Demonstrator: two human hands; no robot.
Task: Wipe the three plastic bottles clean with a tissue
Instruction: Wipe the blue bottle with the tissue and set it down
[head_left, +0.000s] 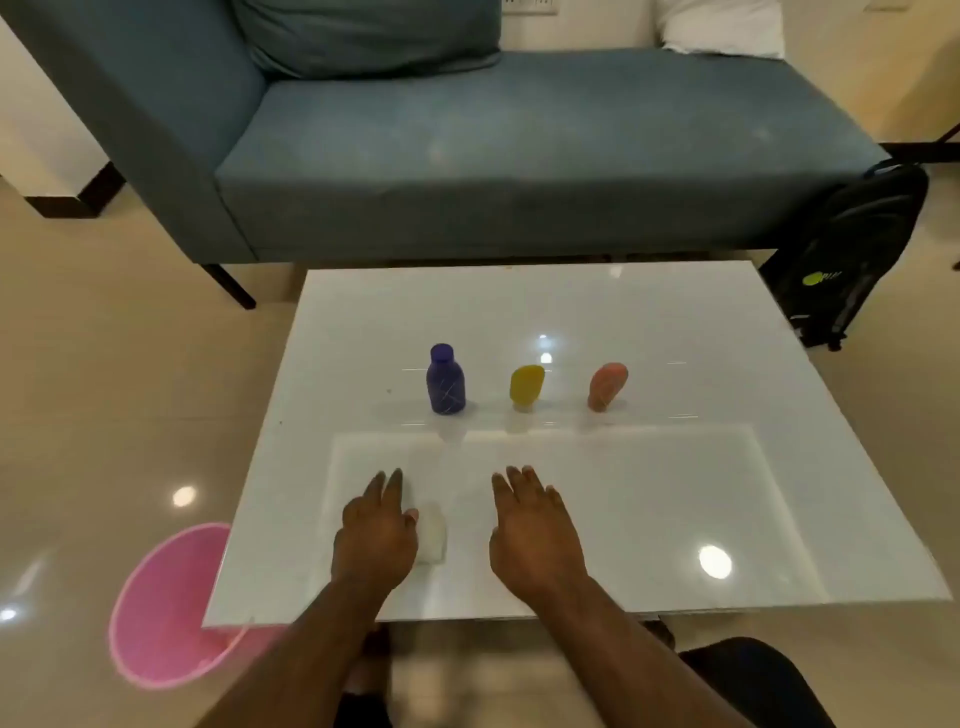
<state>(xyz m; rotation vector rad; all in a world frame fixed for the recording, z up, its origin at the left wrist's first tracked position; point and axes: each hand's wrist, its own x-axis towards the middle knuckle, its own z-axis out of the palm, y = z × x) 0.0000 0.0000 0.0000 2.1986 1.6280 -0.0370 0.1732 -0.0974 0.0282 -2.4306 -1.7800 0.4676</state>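
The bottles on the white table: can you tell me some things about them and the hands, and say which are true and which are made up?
1. The purple plastic bottle stands leftmost in the row. True.
2. The yellow plastic bottle is in the right hand. False: it stands on the white table, untouched.
3. The folded white tissue lies beside the left hand. True.
4. The orange plastic bottle stands in the middle. False: it is rightmost.

Both hands lie flat on the white table (675, 364), three bottles standing beyond them.
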